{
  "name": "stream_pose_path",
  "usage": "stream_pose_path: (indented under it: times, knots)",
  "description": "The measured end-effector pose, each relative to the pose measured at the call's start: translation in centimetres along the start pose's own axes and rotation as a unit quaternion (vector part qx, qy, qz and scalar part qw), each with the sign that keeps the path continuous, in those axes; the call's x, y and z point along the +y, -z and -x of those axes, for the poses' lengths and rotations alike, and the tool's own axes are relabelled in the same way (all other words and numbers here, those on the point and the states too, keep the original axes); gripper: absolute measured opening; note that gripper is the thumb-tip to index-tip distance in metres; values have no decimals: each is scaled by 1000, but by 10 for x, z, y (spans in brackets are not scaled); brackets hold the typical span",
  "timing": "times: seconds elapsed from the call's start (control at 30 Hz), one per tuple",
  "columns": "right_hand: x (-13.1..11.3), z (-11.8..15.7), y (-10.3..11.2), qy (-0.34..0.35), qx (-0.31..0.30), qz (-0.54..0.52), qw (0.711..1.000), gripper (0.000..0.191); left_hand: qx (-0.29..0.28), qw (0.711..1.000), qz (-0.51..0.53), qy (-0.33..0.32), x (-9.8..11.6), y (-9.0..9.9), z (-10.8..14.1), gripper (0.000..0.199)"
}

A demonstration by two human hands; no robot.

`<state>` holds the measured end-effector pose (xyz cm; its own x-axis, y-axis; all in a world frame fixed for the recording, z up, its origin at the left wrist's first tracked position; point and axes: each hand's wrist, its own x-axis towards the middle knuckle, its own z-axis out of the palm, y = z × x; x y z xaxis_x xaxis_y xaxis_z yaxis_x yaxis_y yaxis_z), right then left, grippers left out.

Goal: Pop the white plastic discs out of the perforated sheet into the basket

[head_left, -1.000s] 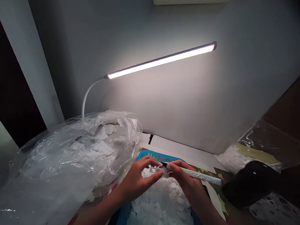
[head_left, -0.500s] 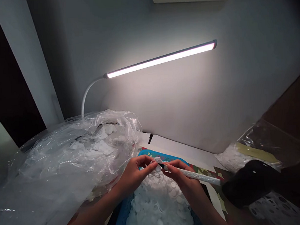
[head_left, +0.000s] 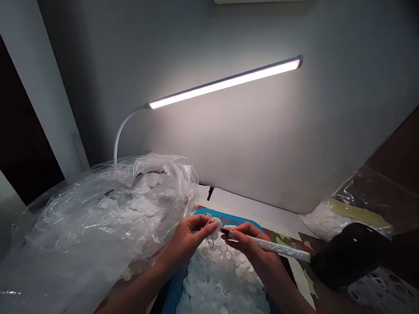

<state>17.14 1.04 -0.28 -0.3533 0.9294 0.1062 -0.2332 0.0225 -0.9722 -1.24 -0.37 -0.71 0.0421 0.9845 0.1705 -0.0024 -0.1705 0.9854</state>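
Your left hand [head_left: 188,241] is pinched closed, its fingertips [head_left: 207,225] clamped on a small white film piece [head_left: 214,226] above the tray. Your right hand [head_left: 250,242] is curled shut around a slim white rod [head_left: 272,247], which runs out past your little finger toward the right. Its dark tip [head_left: 222,231] points at the film piece from just beside it, though you can't tell whether the two touch.

Below your hands, a heap of translucent white discs [head_left: 218,286] fills a blue tray [head_left: 226,218], and its rim passes under both wrists. The tray sits on a camouflage-patterned mat [head_left: 289,239].

On your left, a big clear plastic bag [head_left: 94,213] stuffed with more discs bulges right up against your left forearm and the tray's edge – that's the bulkiest thing near you. On your right, a rounded black object [head_left: 349,255] sits just past the rod's far end, with a second clear bag [head_left: 350,211] of discs behind it and a white sheet full of punched holes [head_left: 385,293] below it. Overhead, a bar lamp [head_left: 223,84] on a white gooseneck [head_left: 124,133] lights the wall – well clear of your hands.
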Motion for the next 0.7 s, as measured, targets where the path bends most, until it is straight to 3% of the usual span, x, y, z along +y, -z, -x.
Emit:
stream_pose_path:
  times: [0.7]
  knots:
    - [2, 0, 3, 12, -12, -9, 1000, 21, 5, 1000, 1, -1, 2, -1, 0, 26]
